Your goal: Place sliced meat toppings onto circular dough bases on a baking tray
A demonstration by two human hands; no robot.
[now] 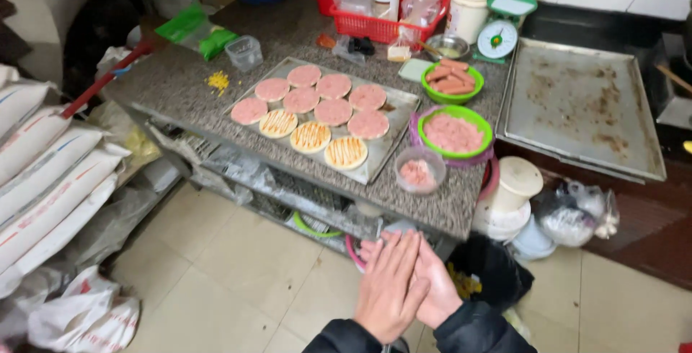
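Two hands, left hand [390, 288] over right hand [431, 286], are rubbed together below the desk [180, 82], fingers pressed flat, nothing held; the tray [393, 144] is untouched.

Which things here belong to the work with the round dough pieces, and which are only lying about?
Belonging to the work:
tray of topped dough rounds
green bowl of pink meat paste
small tub of paste
bowl of sausages
left hand and right hand, pressed together, holding nothing

Lying about:
empty baking tray
kitchen scale
red basket
white sacks
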